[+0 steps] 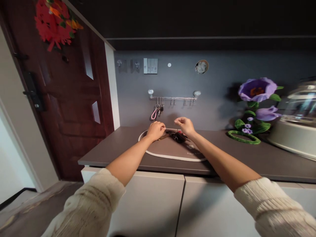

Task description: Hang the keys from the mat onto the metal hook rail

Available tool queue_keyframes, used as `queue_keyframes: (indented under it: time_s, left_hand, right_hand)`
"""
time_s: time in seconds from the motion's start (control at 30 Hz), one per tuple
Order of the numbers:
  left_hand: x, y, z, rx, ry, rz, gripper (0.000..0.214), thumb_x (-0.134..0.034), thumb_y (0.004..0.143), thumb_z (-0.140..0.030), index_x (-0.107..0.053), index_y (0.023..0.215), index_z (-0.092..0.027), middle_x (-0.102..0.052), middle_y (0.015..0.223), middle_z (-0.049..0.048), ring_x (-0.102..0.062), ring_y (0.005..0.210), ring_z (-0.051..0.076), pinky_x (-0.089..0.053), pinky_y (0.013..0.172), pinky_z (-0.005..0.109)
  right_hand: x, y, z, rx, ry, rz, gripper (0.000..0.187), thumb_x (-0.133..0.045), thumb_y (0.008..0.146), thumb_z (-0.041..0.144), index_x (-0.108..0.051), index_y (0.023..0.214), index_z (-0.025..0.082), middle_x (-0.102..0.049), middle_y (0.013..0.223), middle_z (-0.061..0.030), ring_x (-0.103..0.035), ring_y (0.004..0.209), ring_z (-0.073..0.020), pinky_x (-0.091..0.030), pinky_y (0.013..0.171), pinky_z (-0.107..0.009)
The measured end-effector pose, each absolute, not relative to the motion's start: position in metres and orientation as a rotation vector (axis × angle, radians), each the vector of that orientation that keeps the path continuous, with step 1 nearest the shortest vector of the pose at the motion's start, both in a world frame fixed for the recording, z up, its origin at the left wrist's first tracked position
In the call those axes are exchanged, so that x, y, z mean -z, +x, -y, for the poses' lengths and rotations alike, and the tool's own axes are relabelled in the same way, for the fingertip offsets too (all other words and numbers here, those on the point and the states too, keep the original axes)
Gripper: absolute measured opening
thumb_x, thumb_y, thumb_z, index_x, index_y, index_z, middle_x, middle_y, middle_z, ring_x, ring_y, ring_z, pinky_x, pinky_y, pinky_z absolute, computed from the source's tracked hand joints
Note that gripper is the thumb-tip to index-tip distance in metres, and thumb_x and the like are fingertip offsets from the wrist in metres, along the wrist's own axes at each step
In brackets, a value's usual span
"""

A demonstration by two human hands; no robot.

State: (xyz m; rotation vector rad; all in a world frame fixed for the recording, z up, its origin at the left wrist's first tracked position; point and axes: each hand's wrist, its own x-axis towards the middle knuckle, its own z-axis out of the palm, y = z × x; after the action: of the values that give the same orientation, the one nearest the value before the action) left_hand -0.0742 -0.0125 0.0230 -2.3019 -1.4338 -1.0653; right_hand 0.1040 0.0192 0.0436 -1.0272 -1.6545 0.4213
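Brown counter (111, 144) | rimmed mat (168, 152), dark bundle (180, 137) | red-brown door (71, 115) | left hand (155, 131) curled, right hand (187, 126) pinched; holding unclear

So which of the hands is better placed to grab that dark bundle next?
Probably the right hand: it looks closest to the dark bundle. The left hand is farther off, near the left side of the mat.

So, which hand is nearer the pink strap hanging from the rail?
The left hand, which appears just below the pink strap; the right hand is farther off, near the dark bundle on the mat.
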Motion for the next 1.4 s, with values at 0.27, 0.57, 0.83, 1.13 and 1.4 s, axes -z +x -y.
queue_keyframes:
  time_s: [0.27,0.57,0.83,1.13,1.4]
  left_hand:
    - [-0.029,-0.047,0.012,0.768,-2.41,1.551,0.017,-0.052,0.074,-0.027,-0.067,0.082,-0.022,-0.066,0.089,0.0045,-0.054,0.091,0.02,-0.037,0.083,0.033]
    - [-0.026,-0.028,-0.005,0.69,-2.456,1.758,0.013,-0.056,0.069,-0.027,-0.063,0.078,-0.021,-0.067,0.088,0.0037,-0.057,0.09,0.021,-0.036,0.083,0.037]
    - [-0.018,-0.031,-0.006,0.691,-2.457,1.759,0.014,-0.051,0.069,-0.017,-0.06,0.079,-0.021,-0.066,0.088,0.0044,-0.057,0.088,0.022,-0.036,0.082,0.036]
    - [-0.022,-0.044,-0.002,0.823,-2.472,1.776,0.009,-0.053,0.071,-0.022,-0.061,0.075,-0.02,-0.065,0.082,0.0027,-0.056,0.079,0.017,-0.038,0.077,0.03]
    - [-0.026,-0.061,-0.007,0.999,-2.582,1.697,0.008,-0.055,0.07,-0.018,-0.062,0.073,-0.015,-0.062,0.07,0.0009,-0.052,0.062,0.011,-0.036,0.059,0.021]
  right_hand:
    - [-0.025,0.12,-0.006,-0.226,-1.225,1.849,0.014,-0.053,0.073,0.027,-0.063,0.075,0.016,-0.063,0.065,-0.0014,-0.054,0.057,-0.0114,-0.039,0.061,-0.023]
    - [-0.026,0.12,-0.006,0.053,-1.258,2.036,0.014,-0.05,0.074,0.018,-0.064,0.076,0.017,-0.067,0.076,-0.0052,-0.056,0.065,-0.0133,-0.037,0.062,-0.022]
    - [-0.028,0.114,-0.007,0.044,-1.27,2.039,0.015,-0.051,0.075,0.018,-0.066,0.079,0.017,-0.067,0.08,-0.006,-0.058,0.07,-0.0145,-0.039,0.066,-0.023]
    - [-0.028,0.113,-0.002,0.002,-1.302,2.058,0.015,-0.051,0.076,0.018,-0.066,0.08,0.017,-0.068,0.081,-0.0055,-0.059,0.071,-0.0147,-0.04,0.066,-0.023]
    - [-0.029,0.112,0.002,-0.035,-1.312,2.076,0.017,-0.05,0.077,0.018,-0.066,0.081,0.018,-0.068,0.082,-0.0048,-0.058,0.072,-0.0138,-0.04,0.067,-0.022]
